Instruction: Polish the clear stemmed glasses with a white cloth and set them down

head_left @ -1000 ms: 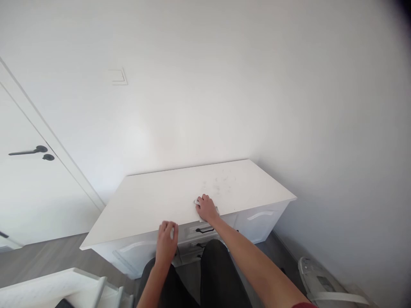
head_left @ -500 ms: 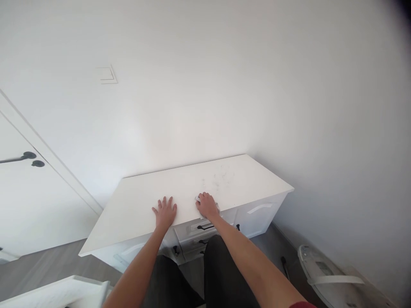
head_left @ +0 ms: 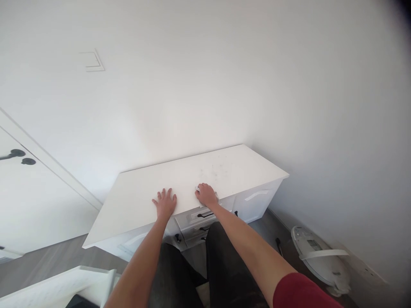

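A low white cabinet (head_left: pixel 138 201) with black drawer handles (head_left: pixel 204 215) stands against the wall. My left hand (head_left: pixel 166 203) lies flat on its top near the front edge, fingers spread, holding nothing. My right hand (head_left: pixel 207 195) rests on the top a little to the right, fingers curled over a small white cloth (head_left: pixel 198 188) that peeks out at the fingertips. Faint grey smudges (head_left: pixel 218 171) mark the top just beyond that hand.
A white door with a black lever handle (head_left: pixel 14 155) is at the left. A white wall plate (head_left: pixel 93 60) sits high on the wall. A grey-white appliance (head_left: pixel 317 259) lies on the floor at the right. White furniture (head_left: pixel 73 284) is at the lower left.
My left hand rose from the cabinet's front edge and now lies flat on the top. My right hand stays on the cloth. The view shifted slightly.
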{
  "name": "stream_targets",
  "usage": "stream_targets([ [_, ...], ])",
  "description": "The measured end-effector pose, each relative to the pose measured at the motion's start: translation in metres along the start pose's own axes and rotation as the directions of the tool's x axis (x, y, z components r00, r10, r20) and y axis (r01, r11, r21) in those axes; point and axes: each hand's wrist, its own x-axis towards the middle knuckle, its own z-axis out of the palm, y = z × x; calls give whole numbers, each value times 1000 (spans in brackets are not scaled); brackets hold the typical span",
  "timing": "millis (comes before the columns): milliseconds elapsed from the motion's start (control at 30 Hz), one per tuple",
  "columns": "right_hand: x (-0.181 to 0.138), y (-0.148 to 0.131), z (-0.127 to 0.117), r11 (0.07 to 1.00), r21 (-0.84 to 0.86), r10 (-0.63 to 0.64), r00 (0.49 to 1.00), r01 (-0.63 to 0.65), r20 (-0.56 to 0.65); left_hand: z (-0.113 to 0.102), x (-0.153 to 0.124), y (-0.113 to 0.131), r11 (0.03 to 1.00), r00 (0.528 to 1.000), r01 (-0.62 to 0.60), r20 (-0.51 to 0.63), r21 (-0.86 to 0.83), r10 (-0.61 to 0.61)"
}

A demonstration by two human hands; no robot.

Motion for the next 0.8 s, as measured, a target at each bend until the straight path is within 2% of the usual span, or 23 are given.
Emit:
stream_targets([
  [267,1,1,1,999,28,26,1000,-26,16,-1,1,1,1000,1000,-1,-9,11,1],
  [800,0,2,9,999,-24,33,999,-33,0,-2,-3,1,1000,1000,9,-20,-19,-9],
])
